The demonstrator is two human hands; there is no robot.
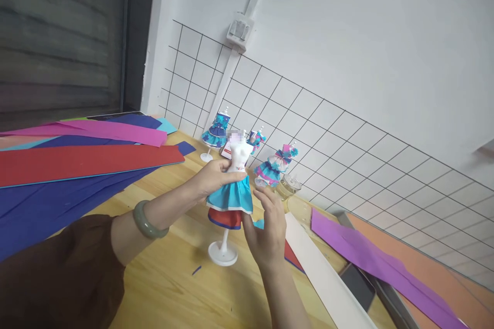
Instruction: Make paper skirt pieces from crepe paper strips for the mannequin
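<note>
A small white doll dress form (240, 153) stands on a round white base in the middle of the table. It wears a turquoise pleated skirt (231, 195) with a white hem, over a red underskirt (224, 218) edged in blue. My left hand (216, 177) is closed around its waist, thumb behind and fingers across the front at the skirt's top. My right hand (268, 226) is beside the skirt's right side, fingers apart and curved, with the thumb near the lower hem. Whether that thumb touches the cloth I cannot tell.
Behind stand small dressed forms (216, 131), (274, 164) near a wire grid (304, 123). Red (88, 162) and blue sheets (77, 195) lie left. White (328, 272) and purple strips (378, 259) lie right, by a dark phone (357, 285) and a clear jar (289, 187).
</note>
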